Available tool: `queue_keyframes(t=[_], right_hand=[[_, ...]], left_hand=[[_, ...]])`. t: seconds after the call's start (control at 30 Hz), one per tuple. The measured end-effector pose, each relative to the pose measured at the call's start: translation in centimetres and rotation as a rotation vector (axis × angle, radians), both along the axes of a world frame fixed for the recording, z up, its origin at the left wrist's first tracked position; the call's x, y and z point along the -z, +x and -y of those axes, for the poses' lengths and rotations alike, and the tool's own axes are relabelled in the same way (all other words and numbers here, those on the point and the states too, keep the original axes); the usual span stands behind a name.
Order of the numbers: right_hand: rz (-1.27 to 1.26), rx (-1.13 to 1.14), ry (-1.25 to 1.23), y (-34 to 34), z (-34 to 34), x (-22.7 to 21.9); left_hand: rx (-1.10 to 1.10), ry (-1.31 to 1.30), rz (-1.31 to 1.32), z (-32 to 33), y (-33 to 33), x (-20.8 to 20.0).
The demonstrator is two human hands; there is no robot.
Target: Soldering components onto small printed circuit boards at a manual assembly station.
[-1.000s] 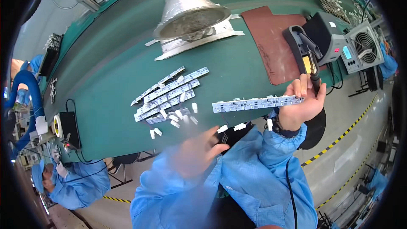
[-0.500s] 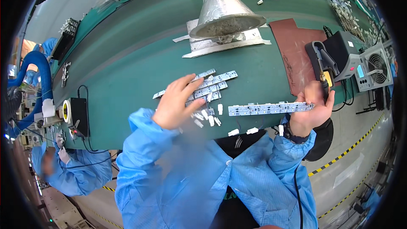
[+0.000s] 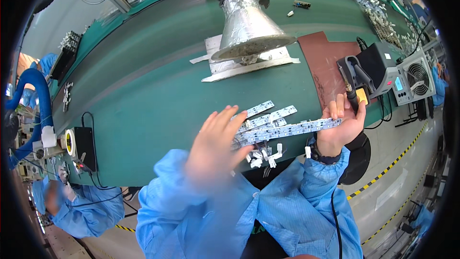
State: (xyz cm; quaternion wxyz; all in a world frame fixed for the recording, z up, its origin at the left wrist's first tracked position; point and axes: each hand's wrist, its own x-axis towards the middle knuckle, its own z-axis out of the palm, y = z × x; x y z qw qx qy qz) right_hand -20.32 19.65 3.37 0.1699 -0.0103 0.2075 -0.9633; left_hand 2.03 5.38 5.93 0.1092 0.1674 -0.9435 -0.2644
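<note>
Several narrow white circuit-board strips (image 3: 285, 112) lie fanned out on the green bench mat, small parts dotted along them. My left hand (image 3: 211, 146) rests against their left ends, fingers stretched and thumb apart on the near side; some ends are hidden under it. My right hand (image 3: 341, 132) grips the right end of a longer board strip (image 3: 294, 129), whose left part overlaps the others. A soldering iron (image 3: 352, 97) is also held in that hand, its tip pointing up and away. White plug connectors (image 3: 261, 158) on short wires hang along the near edge of the boards.
A metal fume hood (image 3: 249, 31) stands over the far middle. At right are a brown mat (image 3: 318, 67), a soldering station (image 3: 383, 74) and a fan unit (image 3: 419, 76). A solder reel (image 3: 70, 143) sits left, near a co-worker's blue sleeve (image 3: 98, 206).
My left hand has moved right, and the fanned strips have slid with it under the longer board. The right hand still holds that board and the iron. The whole view has shifted slightly.
</note>
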Motion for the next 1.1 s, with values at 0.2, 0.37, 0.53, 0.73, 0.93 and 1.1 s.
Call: queue_keyframes(t=[0.2,0.37,0.53,0.73,0.93,1.1], right_hand=[[0.104,0.056,0.1,1.3,2.6,-1.0],[0.013,0.065,0.145,1.8,3.2,-0.3],[-0.063,0.184,0.244,0.6,3.1,0.2],[-0.387,0.458,0.473,-3.8,0.7,1.2],[-0.412,0.731,0.567,-4.9,-2.3,4.6],[-0.853,0.958,0.769,-4.1,-2.7,5.6]], left_hand=[[0.207,0.186,-0.082,-0.1,-1.3,-2.0],[0.148,0.165,-0.038,0.7,-2.0,0.3],[0.044,0.301,-0.013,2.6,-1.9,-1.1],[0.076,-0.148,-0.022,5.5,-2.2,-3.3],[0.253,-0.42,-0.008,3.5,-15.3,-11.7],[-0.034,-0.727,0.572,4.5,-36.8,-10.8]])
